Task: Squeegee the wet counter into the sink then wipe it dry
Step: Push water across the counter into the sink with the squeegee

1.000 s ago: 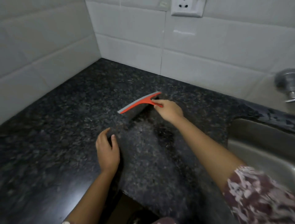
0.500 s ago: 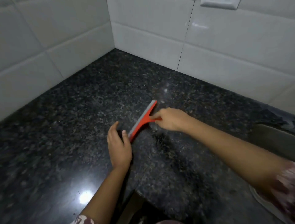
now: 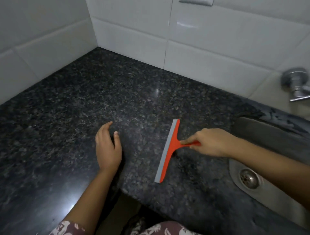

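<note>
While my right hand (image 3: 211, 142) clamps its handle, I see one orange plastic squeegee (image 3: 168, 151), grey-bladed, near the black granite counter (image 3: 117, 94) edge by one steel sink (image 3: 276, 198); my left hand (image 3: 108, 149) rests, fingers loosely apart.

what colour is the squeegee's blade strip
Grey, along the red-orange squeegee body; it shows clearly in the head view.

- You face white tiled walls (image 3: 218, 42) meeting at the far corner of the worktop (image 3: 117, 94).
- A metal tap (image 3: 296, 83) sticks out at your right.
- A wall plate (image 3: 196, 2) sits up top.
</note>
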